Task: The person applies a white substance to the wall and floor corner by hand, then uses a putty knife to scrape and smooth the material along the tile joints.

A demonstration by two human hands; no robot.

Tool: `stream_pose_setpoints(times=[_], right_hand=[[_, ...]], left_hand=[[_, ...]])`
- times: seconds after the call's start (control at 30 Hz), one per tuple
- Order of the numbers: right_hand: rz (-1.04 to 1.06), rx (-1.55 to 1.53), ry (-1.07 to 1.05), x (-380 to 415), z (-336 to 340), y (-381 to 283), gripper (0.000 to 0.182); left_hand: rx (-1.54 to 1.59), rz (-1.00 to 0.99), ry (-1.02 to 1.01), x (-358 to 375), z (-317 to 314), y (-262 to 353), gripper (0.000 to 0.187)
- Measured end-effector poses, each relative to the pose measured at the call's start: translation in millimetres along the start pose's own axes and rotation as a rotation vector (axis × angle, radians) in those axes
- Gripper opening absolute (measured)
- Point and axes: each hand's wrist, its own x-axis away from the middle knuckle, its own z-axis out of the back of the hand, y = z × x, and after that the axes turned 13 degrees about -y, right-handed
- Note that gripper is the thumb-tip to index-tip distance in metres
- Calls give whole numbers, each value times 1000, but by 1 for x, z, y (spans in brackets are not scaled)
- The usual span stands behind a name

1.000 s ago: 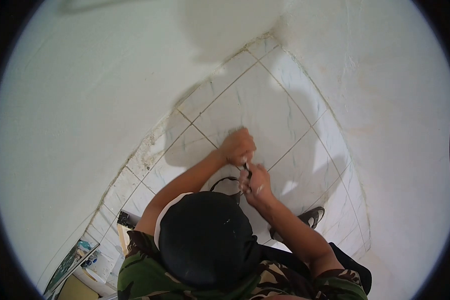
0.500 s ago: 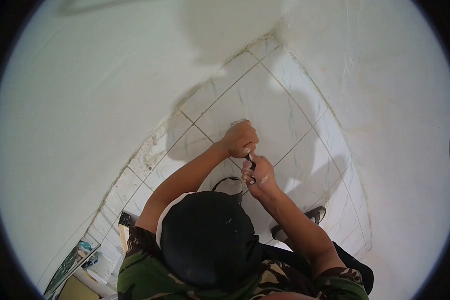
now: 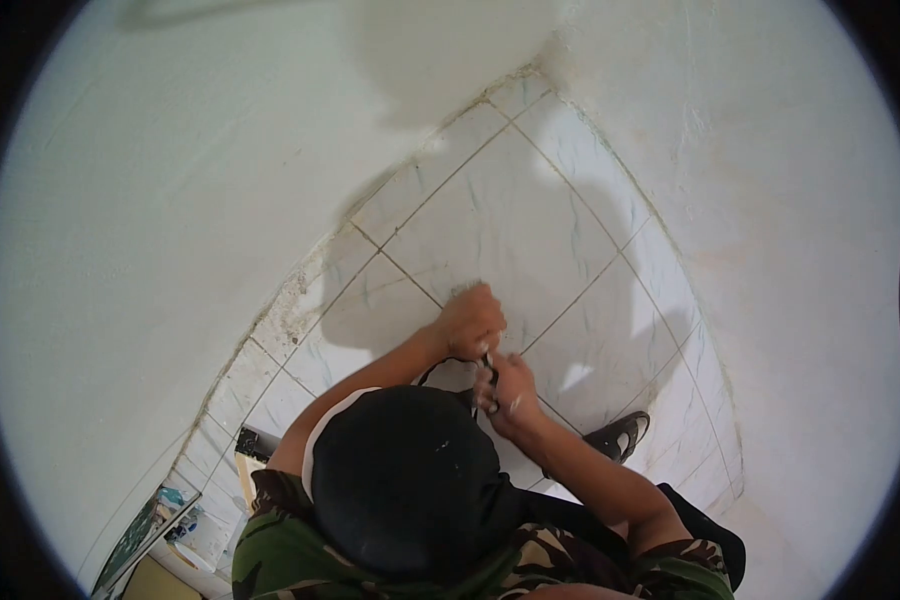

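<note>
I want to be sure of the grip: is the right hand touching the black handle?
Touching. The head view shows the right hand closed around the black handle, with its fingers curled against it.

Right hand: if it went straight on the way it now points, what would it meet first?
The left hand, closed just ahead of the right hand, along the dark handle. Depth is hard to judge from above, so direct contact is likely rather than certain.
</note>
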Motion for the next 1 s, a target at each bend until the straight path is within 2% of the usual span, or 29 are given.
stream_pose_setpoints(times=[0.03, 0.07, 0.17, 0.23, 0.37, 0.43, 0.57, 0.63, 0.67, 0.77, 0.83, 0.87, 0.93, 1.0], right_hand=[[-59, -8, 65, 7, 0, 5, 17], [-62, -6, 66, 6, -2, 5, 17], [-13, 20, 46, -15, -13, -3, 18], [62, -56, -119, -44, -18, -18, 20], [34, -71, -135, -24, -16, -12, 18], [-16, -37, -25, -11, -3, 3, 24], [0, -13, 25, -23, -19, -10, 19], [33, -153, -114, -44, -24, -28, 20], [37, -155, -118, -42, -25, -27, 20], [40, -22, -57, -22, -13, -10, 24], [-47, -7, 22, -5, -1, 8, 25], [-52, -7, 25, -5, 0, 8, 25], [-60, 4, 28, -8, -7, 1, 19], [-8, -8, -11, -27, -19, -16, 19]], left_hand=[[39, 13, -83, 4, -7, 7, 16], [41, 16, -82, 4, -7, 5, 16], [50, -21, 29, 0, 6, -20, 15], [-93, -9, -29, -9, 38, -46, 14], [-2, 30, 97, -3, 24, -25, 15], [24, 42, -86, 4, 9, -7, 16], [47, -24, -30, -3, 18, -28, 19], [-14, 38, -20, -13, 41, -44, 20], [-19, 34, -22, -13, 41, -42, 20], [-40, 21, 30, -1, 16, -27, 21], [49, 48, -122, 12, -5, -2, 15], [54, 52, -121, 13, -7, -3, 15], [63, 23, 16, 11, -2, -4, 15], [40, 11, 64, -3, 21, -25, 16]])
